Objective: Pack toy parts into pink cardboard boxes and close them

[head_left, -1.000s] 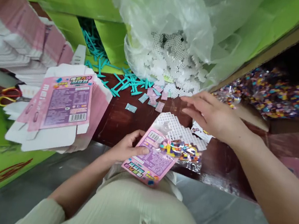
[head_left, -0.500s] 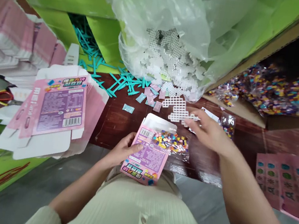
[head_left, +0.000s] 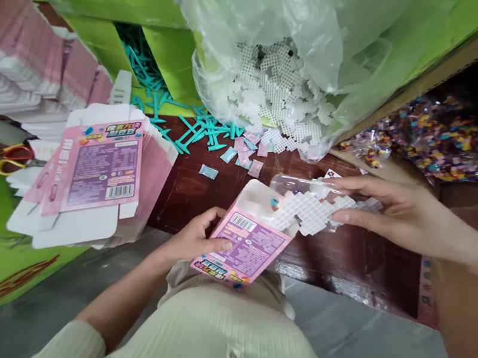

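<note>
With our left hand point(head_left: 195, 239), thumb laid across the printed panel, we grip the pink box point(head_left: 246, 250) over the near edge of the table point(head_left: 184, 194). With our right hand point(head_left: 390, 212), we pinch white gridwork point(head_left: 306, 212) between thumb and fingers, its left end at the box's open mouth.

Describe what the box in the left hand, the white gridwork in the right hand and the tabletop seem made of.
Box in the left hand: likely thin card, smooth printed face, plain white flap.
White gridwork in the right hand: probably moulded plastic, given its regular lattice.
Tabletop: glossy, red-brown, reflecting light; varnished wood or laminate, unclear which.
</note>
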Demonstrator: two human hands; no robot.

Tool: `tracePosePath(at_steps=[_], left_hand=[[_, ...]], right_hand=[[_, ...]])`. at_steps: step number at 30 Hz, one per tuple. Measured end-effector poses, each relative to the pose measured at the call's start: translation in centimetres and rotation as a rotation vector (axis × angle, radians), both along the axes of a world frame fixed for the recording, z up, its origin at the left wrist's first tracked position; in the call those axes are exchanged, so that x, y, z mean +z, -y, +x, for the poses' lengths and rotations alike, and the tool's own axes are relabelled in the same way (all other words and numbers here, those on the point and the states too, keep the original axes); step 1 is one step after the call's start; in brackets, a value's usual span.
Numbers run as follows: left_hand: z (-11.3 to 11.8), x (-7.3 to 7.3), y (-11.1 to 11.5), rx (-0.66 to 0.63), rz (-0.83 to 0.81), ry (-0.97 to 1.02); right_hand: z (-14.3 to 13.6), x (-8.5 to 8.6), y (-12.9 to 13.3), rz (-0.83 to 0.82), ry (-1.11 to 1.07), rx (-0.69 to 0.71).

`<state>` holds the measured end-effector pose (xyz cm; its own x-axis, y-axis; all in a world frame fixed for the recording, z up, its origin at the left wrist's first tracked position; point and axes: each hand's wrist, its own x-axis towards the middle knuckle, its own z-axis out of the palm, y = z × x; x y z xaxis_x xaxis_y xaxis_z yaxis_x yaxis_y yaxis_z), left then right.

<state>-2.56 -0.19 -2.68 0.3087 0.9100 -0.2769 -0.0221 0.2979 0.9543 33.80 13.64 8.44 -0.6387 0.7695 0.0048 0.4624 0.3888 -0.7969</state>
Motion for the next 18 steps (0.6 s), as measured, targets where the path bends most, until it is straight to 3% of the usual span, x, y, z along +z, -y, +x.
tracePosePath(at_steps=[4,9,11,14,15,18], left_hand=[[0.4,0.0,-0.3,-0.068,0.052,0.031],[1.9,0.3,-0.5,-0.058,0.083,0.032],[2.0,0.3,-0.5,-0.023,0.099,0.039],[1.8,-0.2,-0.5,0.075,0.133,0.055],[1.8,-0.4,-0.5,0.096,0.149,0.063],[2.2,-1.1,-0.5,0.114,0.196,0.103]], right_hand=[[-2.4,2.9,-1.6,0.104,0.144,0.228],[-6.4,3.0,-0.2,0.145,0.202,0.432],[-7.0,2.9,0.8,0.224,0.174,0.329],[-7.2,2.4,2.7,0.398,0.158,-0.015],[-7.2,2.0,3.5,0.426,0.162,-0.057],[-7.4,0.4,5.9,0.422,0.134,0.063]])
